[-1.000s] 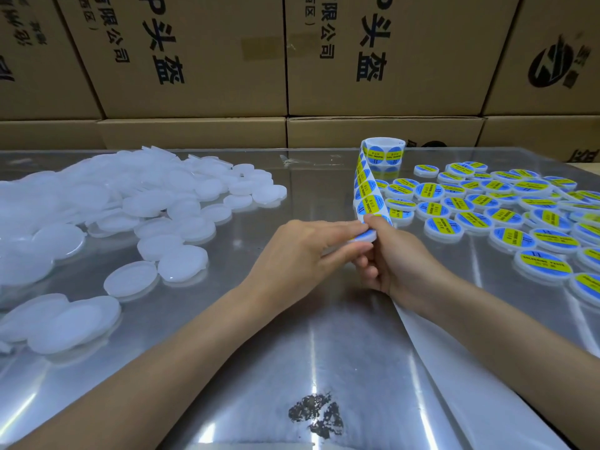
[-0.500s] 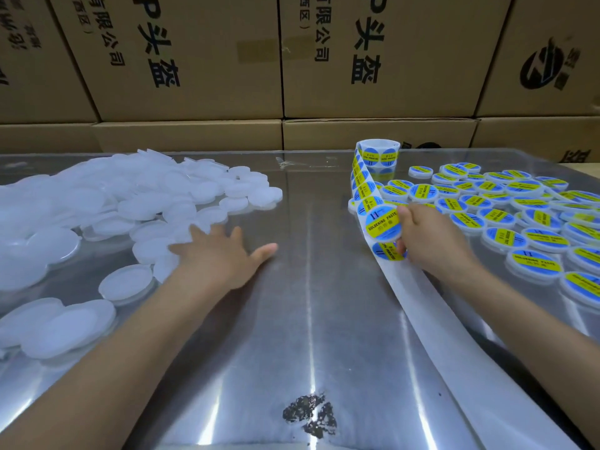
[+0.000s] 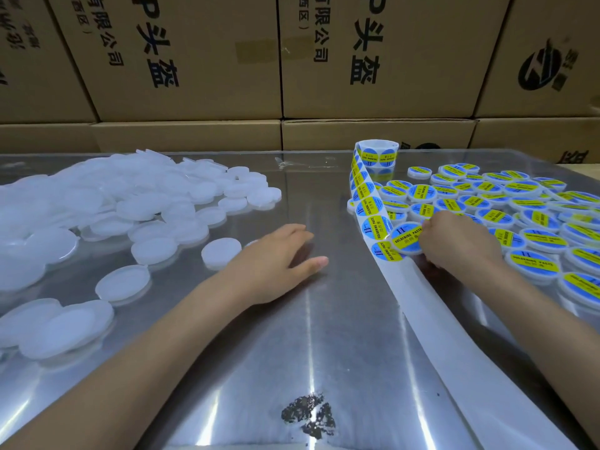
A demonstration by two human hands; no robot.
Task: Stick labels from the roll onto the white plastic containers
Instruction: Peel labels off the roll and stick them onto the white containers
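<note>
The label roll [image 3: 376,154] stands at the back of the table. Its strip [image 3: 370,219] of blue and yellow labels runs toward me and ends in bare white liner [image 3: 454,336]. My right hand [image 3: 454,245] pinches the edge of a round labelled container [image 3: 404,238] with a white rim, which lies over the strip's last labels. Open and flat on the table is my left hand [image 3: 276,254], beside a plain white container [image 3: 220,253]. A sliver of another white piece shows under its fingers. Plain white containers [image 3: 113,206] are heaped on the left.
Several labelled containers [image 3: 519,216] cover the right side of the shiny metal table [image 3: 308,336]. Cardboard boxes [image 3: 194,60] wall off the back edge. A dark scuffed patch [image 3: 308,414] marks the table near me.
My hands parted from the strip. The left one reached to the white pile and has come back toward the middle. The right one moved right and now shows the labelled container.
</note>
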